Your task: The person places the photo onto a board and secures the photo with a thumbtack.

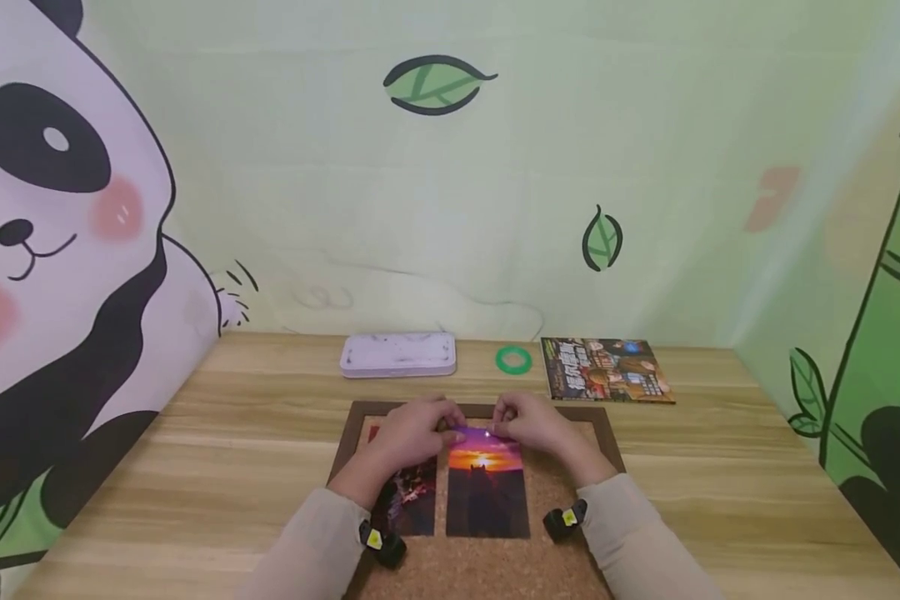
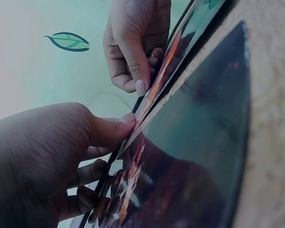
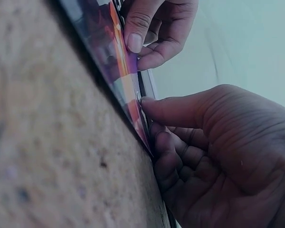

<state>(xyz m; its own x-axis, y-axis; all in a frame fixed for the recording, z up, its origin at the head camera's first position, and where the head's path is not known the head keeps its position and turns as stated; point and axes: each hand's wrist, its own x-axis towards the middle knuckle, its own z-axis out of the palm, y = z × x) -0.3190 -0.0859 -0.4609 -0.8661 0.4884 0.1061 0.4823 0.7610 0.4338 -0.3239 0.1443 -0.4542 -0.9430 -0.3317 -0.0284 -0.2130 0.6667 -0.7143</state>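
A sunset photo (image 1: 486, 500) with a purple and orange sky lies on a cork board (image 1: 480, 571). My left hand (image 1: 414, 432) pinches its top edge near the left corner, thumb on the printed face. At the top right, my right hand (image 1: 536, 423) holds the same edge between thumb and fingertips. A tiny bright spot shows beside the right thumb; I cannot tell whether it is a small object or glare. Left of the sunset photo lies a darker photo (image 1: 416, 504), partly hidden under my left hand and wrist.
The board has a dark brown frame (image 1: 354, 421). Behind it on the wooden table (image 1: 217, 433) are a pale lilac case (image 1: 398, 356), a green tape ring (image 1: 499, 361) and a colourful booklet (image 1: 607, 371). A printed backdrop (image 1: 450, 208) hangs behind the table.
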